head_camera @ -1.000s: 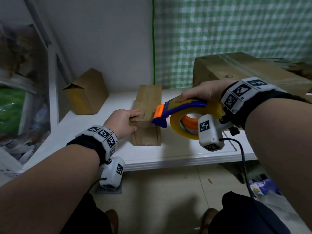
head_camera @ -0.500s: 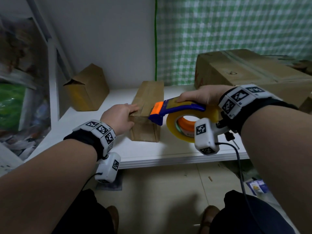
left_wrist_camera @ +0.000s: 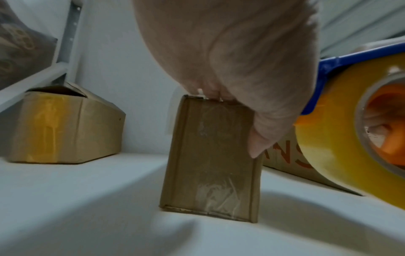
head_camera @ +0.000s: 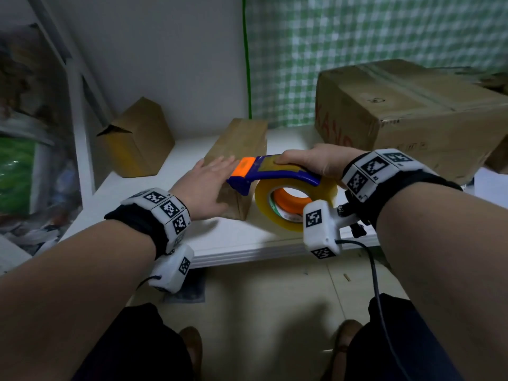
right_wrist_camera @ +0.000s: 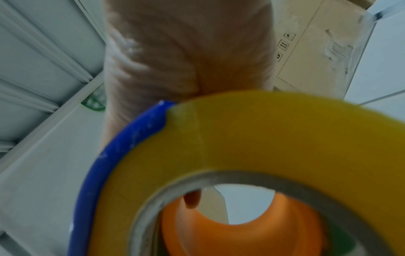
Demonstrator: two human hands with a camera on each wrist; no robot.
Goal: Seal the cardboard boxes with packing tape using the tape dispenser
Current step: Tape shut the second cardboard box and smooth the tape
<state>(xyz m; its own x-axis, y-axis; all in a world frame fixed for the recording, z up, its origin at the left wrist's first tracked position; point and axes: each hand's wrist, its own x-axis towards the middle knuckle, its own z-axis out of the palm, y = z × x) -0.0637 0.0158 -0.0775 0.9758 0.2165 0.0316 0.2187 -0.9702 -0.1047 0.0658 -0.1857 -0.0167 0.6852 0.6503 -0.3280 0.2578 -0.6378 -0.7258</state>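
Cardboard, narrow and long, the small box [head_camera: 238, 149] lies on the white worktop [head_camera: 233, 237] with its long axis running away from the person toward the wall. The left hand [head_camera: 204, 185] rests flat on its near end, fingers [head_camera: 220, 167] straight. The right hand [head_camera: 316, 160] grips the blue tape dispenser [head_camera: 275, 174], whose orange nose points left onto the box's near top edge; its yellow tape roll [head_camera: 295, 202] hangs just right of the box. A large sealed box [head_camera: 412, 111] stands behind.

Red letters "KA" mark the large box [head_camera: 412, 116].
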